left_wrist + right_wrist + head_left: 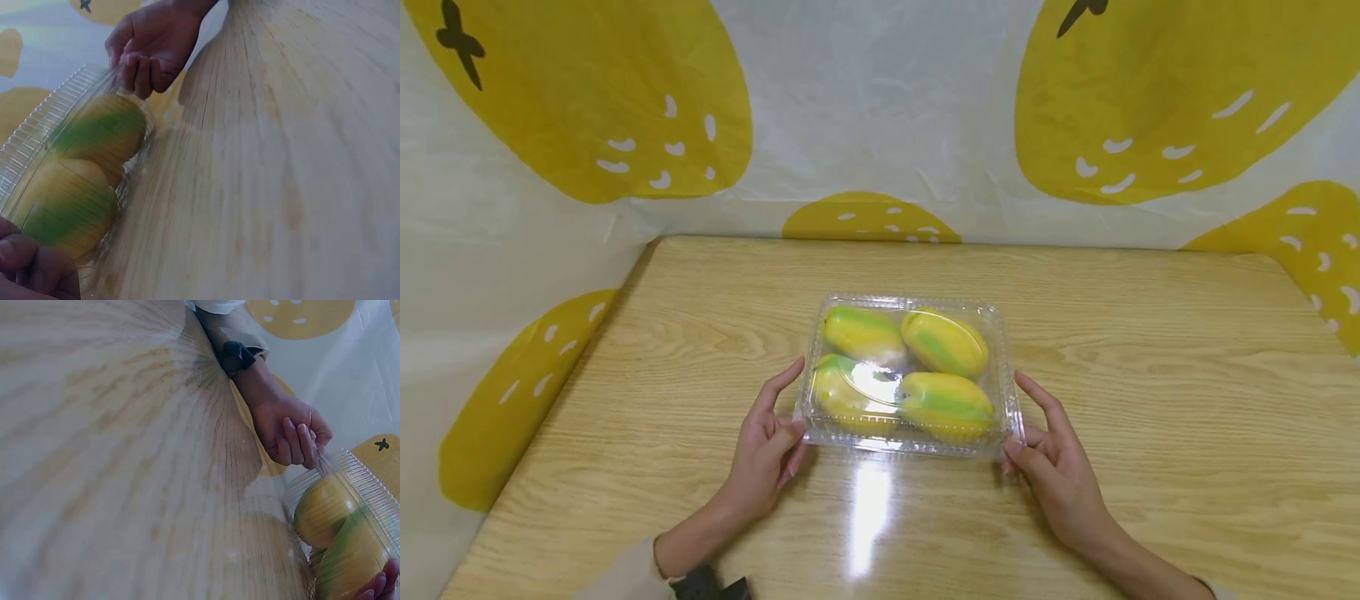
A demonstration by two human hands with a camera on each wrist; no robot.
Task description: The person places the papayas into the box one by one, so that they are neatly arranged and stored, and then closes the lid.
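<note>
A clear plastic clamshell box with its lid closed is held by both hands over the wooden table. Inside lie several yellow-green mangoes, in two rows, with glare across part of the lid. My left hand grips the box's left side, thumb at the near corner and index finger stretched along the edge. On the opposite side, my right hand pinches the near right corner in the same manner. Both wrist views show curled fingers at the ends of the box, the left hand seen across it in the right wrist view.
The wood-grain table stretches around the box on all sides. Behind it and to the left hangs a white cloth with large yellow fruit prints. A black device is strapped at the left wrist, by the light sleeve.
</note>
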